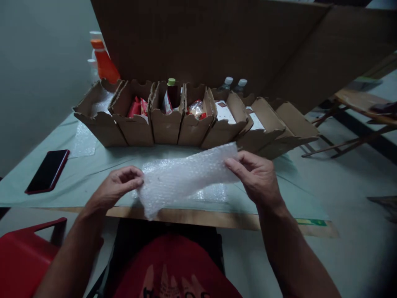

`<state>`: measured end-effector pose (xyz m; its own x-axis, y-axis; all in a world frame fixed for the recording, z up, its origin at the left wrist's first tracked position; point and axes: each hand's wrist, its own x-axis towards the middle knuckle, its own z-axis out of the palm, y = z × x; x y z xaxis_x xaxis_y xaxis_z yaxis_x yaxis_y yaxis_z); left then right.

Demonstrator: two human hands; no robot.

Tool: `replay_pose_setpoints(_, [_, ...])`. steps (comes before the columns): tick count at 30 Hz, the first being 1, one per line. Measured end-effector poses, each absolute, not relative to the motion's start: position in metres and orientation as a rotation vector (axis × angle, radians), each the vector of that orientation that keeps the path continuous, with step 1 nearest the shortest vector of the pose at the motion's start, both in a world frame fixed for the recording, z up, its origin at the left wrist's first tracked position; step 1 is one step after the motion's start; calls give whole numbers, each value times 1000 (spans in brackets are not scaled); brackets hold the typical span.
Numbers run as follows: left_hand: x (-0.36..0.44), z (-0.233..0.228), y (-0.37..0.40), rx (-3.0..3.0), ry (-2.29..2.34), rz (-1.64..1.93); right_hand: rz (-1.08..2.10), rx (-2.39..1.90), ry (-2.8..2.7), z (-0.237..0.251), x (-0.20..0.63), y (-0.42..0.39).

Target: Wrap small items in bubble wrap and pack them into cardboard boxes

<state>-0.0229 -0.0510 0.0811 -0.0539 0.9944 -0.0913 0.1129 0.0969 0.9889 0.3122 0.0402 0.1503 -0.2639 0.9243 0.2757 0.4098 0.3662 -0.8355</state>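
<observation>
Both hands are holding a sheet of bubble wrap (186, 176) stretched between them above the near edge of the table (93, 174). The left hand (116, 186) is pinching the sheet's left end between thumb and fingertips, closed on the film. The right hand (257, 178) is gripping the right end, its fingers curled over the top edge and closed on it. The sheet is sagging slightly at its lower left corner, which is hanging past the table's edge toward the person's lap.

Beyond the hands, a row of cardboard compartments (167, 122) is standing open. The one straight ahead of the left hand is holding red packets (138, 107); the next toward the right is holding a green-capped bottle (171, 89); the one ahead of the sheet's middle is holding a wrapped item (196, 108). Further right, the dividers are leaning over flat. A large cardboard flap (217, 41) is rising behind the row. An orange bottle (104, 62) is standing far beyond the left hand, and a dark phone (48, 170) is lying well to the left of it.

Judgement: handling is sound so long as both pinches are staying even, keeping the film taut and level; the drooping corner is likely to fold under unless the left grip is taking in more of the edge.
</observation>
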Motion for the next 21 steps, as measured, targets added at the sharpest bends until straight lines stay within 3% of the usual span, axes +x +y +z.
replay_pose_setpoints(3, [-23,71,-34,1366,1524,1041,708,-1295,-1920,99,316,33])
replay_pose_setpoints(6, [-11,42,-18,1696,1792,923,326,-1406,-2156,48,319,23])
replay_pose_setpoints(10, [5,15,-16,1932,2053,988,-110,-1411,-2270,28,334,27])
replay_pose_setpoints(15, [35,16,-20,2128,1948,1034,-149,-1154,-2292,98,322,69])
replay_pose_setpoints(21, [49,-13,3,2096,1827,822,-197,-613,-2600,209,177,155])
